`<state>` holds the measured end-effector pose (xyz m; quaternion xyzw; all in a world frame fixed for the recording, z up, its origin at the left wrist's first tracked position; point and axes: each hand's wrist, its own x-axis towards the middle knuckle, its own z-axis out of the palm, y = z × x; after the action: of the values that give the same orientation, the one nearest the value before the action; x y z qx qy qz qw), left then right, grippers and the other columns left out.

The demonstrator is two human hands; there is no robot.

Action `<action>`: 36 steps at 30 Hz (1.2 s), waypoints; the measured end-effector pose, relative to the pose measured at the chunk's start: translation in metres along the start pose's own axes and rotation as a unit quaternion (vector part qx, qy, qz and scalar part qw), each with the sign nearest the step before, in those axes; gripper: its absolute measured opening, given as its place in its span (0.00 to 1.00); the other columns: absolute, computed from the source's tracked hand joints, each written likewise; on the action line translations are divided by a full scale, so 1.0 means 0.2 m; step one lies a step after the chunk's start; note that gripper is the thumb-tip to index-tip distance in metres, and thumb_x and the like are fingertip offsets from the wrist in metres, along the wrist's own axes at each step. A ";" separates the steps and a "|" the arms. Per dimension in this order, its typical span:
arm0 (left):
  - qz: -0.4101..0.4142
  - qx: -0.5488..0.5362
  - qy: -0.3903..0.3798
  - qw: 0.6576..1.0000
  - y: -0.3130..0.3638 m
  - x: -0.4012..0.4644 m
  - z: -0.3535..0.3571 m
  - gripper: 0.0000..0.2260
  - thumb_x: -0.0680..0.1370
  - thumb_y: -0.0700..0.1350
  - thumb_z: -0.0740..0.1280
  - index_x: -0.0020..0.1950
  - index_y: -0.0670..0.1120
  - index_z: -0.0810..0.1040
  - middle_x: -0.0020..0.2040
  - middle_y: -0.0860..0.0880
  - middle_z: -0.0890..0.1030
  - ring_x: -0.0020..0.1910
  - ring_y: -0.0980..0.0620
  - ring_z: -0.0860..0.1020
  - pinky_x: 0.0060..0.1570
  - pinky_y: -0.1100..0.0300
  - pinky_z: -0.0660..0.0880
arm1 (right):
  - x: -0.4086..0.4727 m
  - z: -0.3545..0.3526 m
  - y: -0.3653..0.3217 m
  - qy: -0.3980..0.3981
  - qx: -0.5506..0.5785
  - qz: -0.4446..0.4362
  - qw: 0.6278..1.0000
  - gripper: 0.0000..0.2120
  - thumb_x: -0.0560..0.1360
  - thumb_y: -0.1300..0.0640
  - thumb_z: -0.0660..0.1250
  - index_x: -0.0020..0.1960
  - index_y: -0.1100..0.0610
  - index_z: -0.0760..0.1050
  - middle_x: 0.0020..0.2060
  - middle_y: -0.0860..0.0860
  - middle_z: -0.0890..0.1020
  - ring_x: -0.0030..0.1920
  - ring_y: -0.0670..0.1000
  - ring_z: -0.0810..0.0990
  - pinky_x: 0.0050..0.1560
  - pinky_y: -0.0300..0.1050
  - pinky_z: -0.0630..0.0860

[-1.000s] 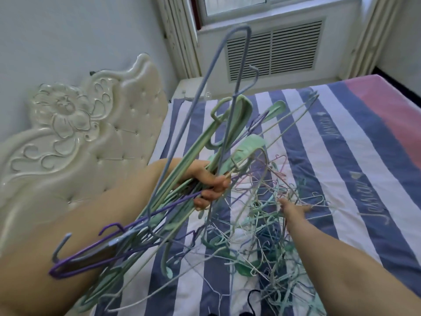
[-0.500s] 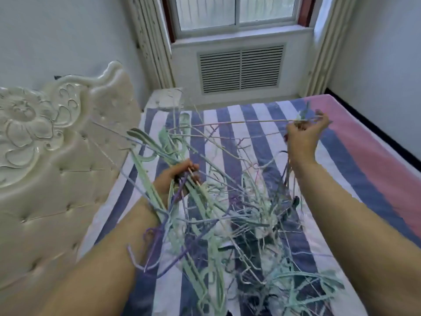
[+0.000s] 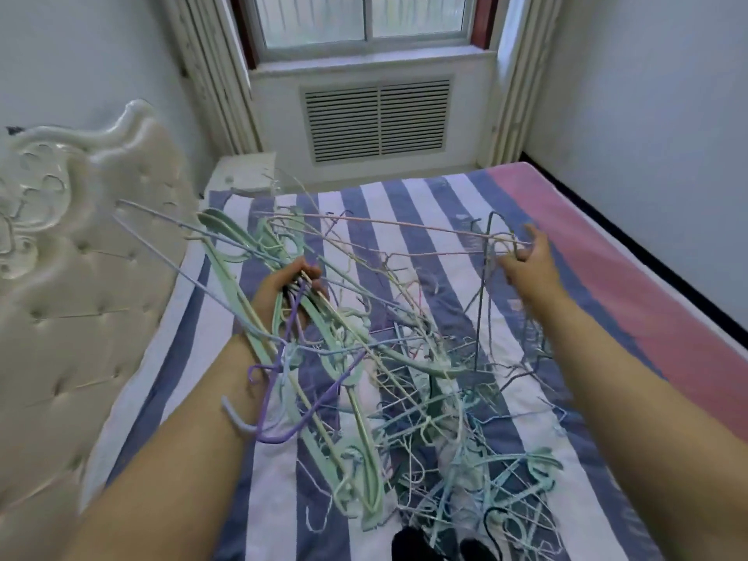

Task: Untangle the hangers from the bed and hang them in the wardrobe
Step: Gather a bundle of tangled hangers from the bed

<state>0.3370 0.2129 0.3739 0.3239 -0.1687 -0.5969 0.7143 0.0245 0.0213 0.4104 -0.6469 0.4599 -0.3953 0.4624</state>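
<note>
Sorting a knot of hangers (image 3: 425, 382), w/ most of the pile lying on the striped bed (image 3: 538, 220) between both arms, part of it lifted clear. Mix looks like thin wire ones plus thicker pale-green plastic ones; prob. light, springy, and hooks snag each other, so pulling hard likely drags the whole clump. Best hold, I'd judge, is a hanger's neck just below the hook or a free corner, then wiggle it out rather than yank.

Left hand (image 3: 289, 287) is closed round a bundle of hangers (image 3: 259, 301), several necks gathered in the fist, their long bars fanning up toward the headboard (image 3: 81, 253) and down over the forearm. Right hand (image 3: 530, 259) is raised well apart to the right, fingers hooked on the end of one pinkish wire hanger (image 3: 388, 224) that stretches back across to the left; grip looks loose, more a pinch than a fist.

Beyond the bed: radiator grille (image 3: 376, 119) under a window (image 3: 364, 18). No wardrobe in view.
</note>
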 end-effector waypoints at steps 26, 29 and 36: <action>-0.071 -0.036 0.082 0.993 -0.53 0.14 0.43 0.13 0.82 0.51 0.60 0.60 0.46 0.77 0.53 0.43 0.82 0.54 0.47 0.78 0.68 0.47 0.68 | -0.52 0.17 0.31 -0.117 -0.431 -0.201 0.872 0.42 0.77 0.55 0.63 0.72 0.35 0.33 0.56 0.56 0.80 0.32 0.59 0.79 0.27 0.45 0.66; -0.073 -0.019 0.079 0.994 -0.53 0.16 0.47 0.12 0.82 0.51 0.59 0.57 0.45 0.78 0.53 0.42 0.82 0.49 0.49 0.82 0.55 0.49 0.78 | -0.54 0.13 0.36 -0.121 -0.419 -0.228 0.870 0.40 0.74 0.56 0.67 0.75 0.40 0.45 0.65 0.56 0.76 0.39 0.61 0.82 0.29 0.46 0.72; -0.100 -0.025 0.070 0.992 -0.58 0.20 0.54 0.12 0.83 0.49 0.58 0.55 0.43 0.76 0.69 0.40 0.72 0.64 0.46 0.75 0.71 0.49 0.66 | -0.53 0.00 0.49 -0.181 -0.463 -0.283 0.820 0.54 0.65 0.64 0.73 0.77 0.42 0.43 0.65 0.63 0.69 0.34 0.59 0.79 0.25 0.41 0.69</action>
<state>0.1924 0.1367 0.3693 0.3624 -0.0697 -0.6454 0.6688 -0.0261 0.1088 0.3076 -0.9464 0.2936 -0.1248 0.0511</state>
